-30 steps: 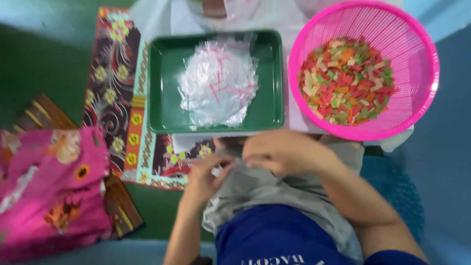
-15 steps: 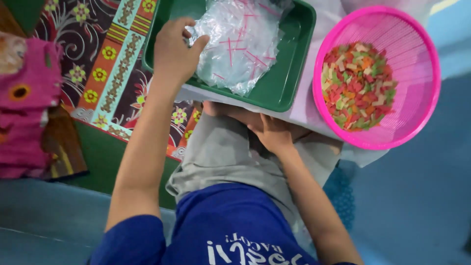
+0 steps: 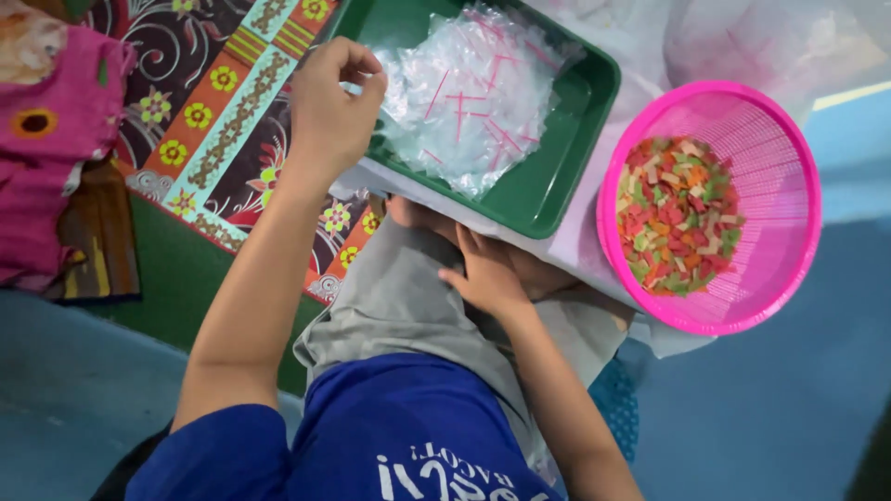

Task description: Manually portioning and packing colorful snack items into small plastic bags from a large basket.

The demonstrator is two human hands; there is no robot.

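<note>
Left hand (image 3: pixel 329 111) pinches clear bags (image 3: pixel 469 93) in green tray (image 3: pixel 557 176); right hand (image 3: pixel 487 274) flat on lap, pink basket (image 3: pixel 780 186) at 3 o'clock.

Two hands are seen: the left hand (image 3: pixel 329 111) and the right hand (image 3: pixel 487 274). One green tray (image 3: pixel 557 176), one pink basket (image 3: pixel 770 204) and one heap of clear bags (image 3: pixel 473 97) are counted.

We look down on a smooth blue floor (image 3: pixel 770 408), lit evenly from above. A dark patterned mat (image 3: pixel 200 111) with yellow flowers and orange bands lies at upper left; a pink floral cloth (image 3: pixel 51 139) lies beside it at the left edge.
</note>
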